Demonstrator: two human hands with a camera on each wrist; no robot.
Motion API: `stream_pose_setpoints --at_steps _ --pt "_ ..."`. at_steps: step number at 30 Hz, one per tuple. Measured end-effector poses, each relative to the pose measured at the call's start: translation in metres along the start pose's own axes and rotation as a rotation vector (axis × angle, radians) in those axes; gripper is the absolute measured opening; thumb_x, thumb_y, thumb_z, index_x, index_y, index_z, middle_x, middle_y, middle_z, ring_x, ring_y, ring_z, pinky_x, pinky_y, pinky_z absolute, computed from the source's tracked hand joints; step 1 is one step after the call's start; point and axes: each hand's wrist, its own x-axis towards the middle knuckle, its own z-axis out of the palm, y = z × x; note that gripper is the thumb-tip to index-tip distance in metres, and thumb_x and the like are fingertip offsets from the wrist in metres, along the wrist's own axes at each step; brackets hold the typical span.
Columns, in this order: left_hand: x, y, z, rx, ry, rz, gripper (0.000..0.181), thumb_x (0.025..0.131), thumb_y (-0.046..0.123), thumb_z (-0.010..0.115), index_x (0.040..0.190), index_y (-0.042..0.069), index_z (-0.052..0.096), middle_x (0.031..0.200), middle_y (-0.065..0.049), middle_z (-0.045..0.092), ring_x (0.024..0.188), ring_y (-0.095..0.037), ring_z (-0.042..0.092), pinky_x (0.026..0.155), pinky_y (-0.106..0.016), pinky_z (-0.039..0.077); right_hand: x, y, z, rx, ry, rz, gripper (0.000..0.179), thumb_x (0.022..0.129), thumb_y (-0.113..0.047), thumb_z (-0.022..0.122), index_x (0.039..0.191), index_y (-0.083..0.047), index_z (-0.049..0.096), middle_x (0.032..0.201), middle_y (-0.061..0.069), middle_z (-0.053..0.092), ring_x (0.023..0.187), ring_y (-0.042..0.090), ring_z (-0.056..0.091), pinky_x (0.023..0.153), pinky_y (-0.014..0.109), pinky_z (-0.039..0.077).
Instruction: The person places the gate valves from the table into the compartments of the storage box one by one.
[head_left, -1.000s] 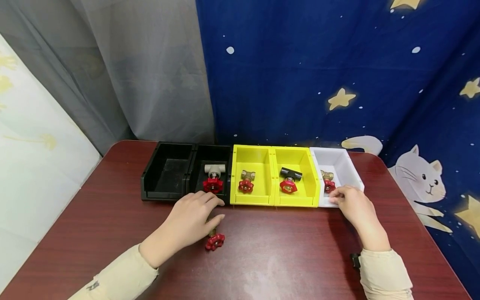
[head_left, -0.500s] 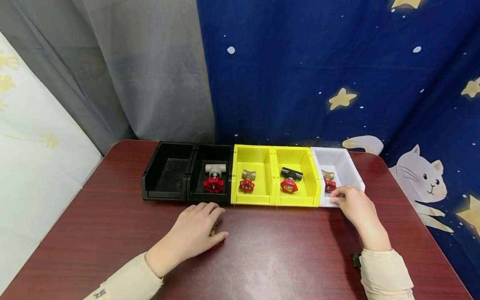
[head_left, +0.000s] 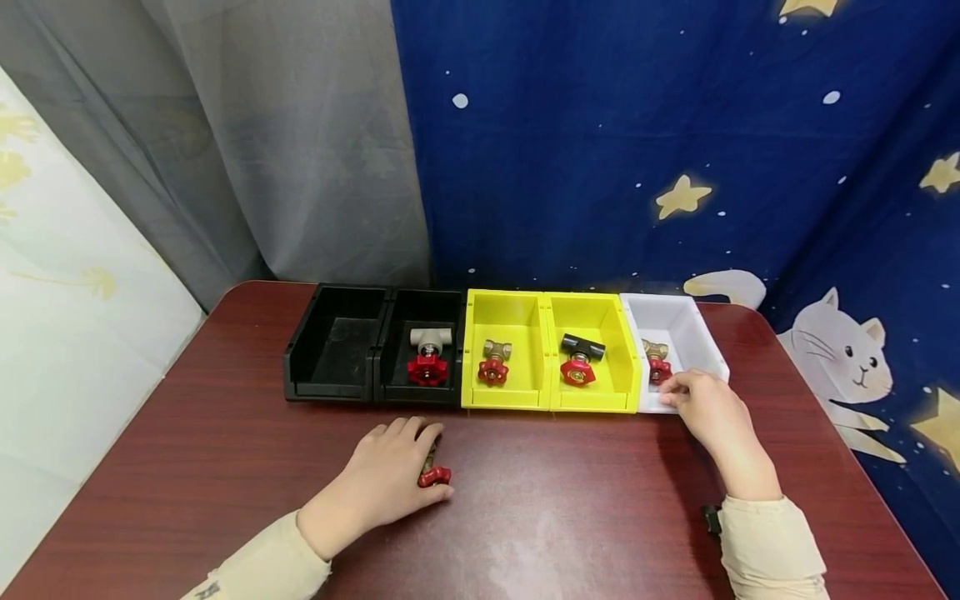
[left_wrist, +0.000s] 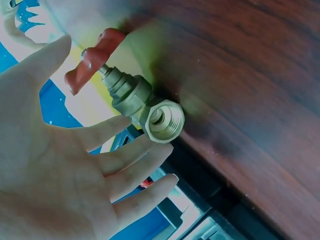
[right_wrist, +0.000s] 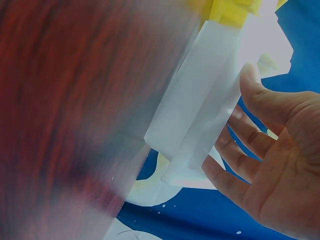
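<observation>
A brass gate valve [left_wrist: 132, 95] with a red handwheel [head_left: 435, 476] lies on the table in front of the black bins. My left hand [head_left: 386, 475] is spread beside it. In the left wrist view the fingertips come right at the brass body, while the thumb stands apart from the wheel. My right hand [head_left: 708, 408] rests at the front rim of the white bin [right_wrist: 200, 95], fingers relaxed and their tips partly hidden behind the wall. Inside that bin, close to these fingers, lies another brass valve [head_left: 656, 360] with a red wheel.
Left of the white bin are two yellow bins [head_left: 510, 400], one with a brass valve [head_left: 494, 362], the other with a black-bodied valve [head_left: 580, 358]. Of two black bins [head_left: 330, 390], the right one holds a grey-bodied valve [head_left: 429, 356]. Curtains hang behind the table [head_left: 570, 517].
My left hand has moved back toward me, away from the black bins. The valve's wheel, covered by the thumb half a second ago, shows again between thumb and fingers. My right hand has stayed put.
</observation>
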Motion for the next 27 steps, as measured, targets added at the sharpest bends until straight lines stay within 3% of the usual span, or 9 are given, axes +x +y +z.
stream_pose_setpoints --at_steps 7,22,27 --pt "0.003 0.0 0.006 0.001 0.029 0.028 0.075 0.078 0.055 0.079 0.128 0.002 0.06 0.112 -0.01 0.061 0.104 -0.029 0.059 0.086 -0.047 0.051 0.0 0.0 0.001 0.0 0.004 -0.005 0.006 0.088 -0.015 0.076 0.089 -0.009 0.074 0.1 0.018 0.067 0.086 0.037 0.058 0.071 0.056 0.047" --pt "0.006 0.001 0.013 -0.036 -0.028 -0.019 0.084 0.075 0.05 0.083 0.13 -0.007 0.053 0.121 -0.02 0.053 0.113 -0.034 0.053 0.086 -0.048 0.053 0.002 0.0 0.001 0.0 0.0 -0.004 0.006 0.088 -0.016 0.076 0.089 -0.009 0.074 0.1 0.017 0.067 0.087 0.037 0.058 0.072 0.056 0.047" --pt "0.007 0.001 0.014 -0.06 -0.011 -0.02 0.08 0.075 0.046 0.084 0.126 -0.008 0.055 0.118 -0.02 0.053 0.109 -0.033 0.053 0.081 -0.046 0.055 0.001 0.001 0.001 0.004 -0.003 -0.002 0.008 0.088 -0.016 0.076 0.09 -0.008 0.074 0.099 0.018 0.067 0.086 0.038 0.057 0.071 0.057 0.047"
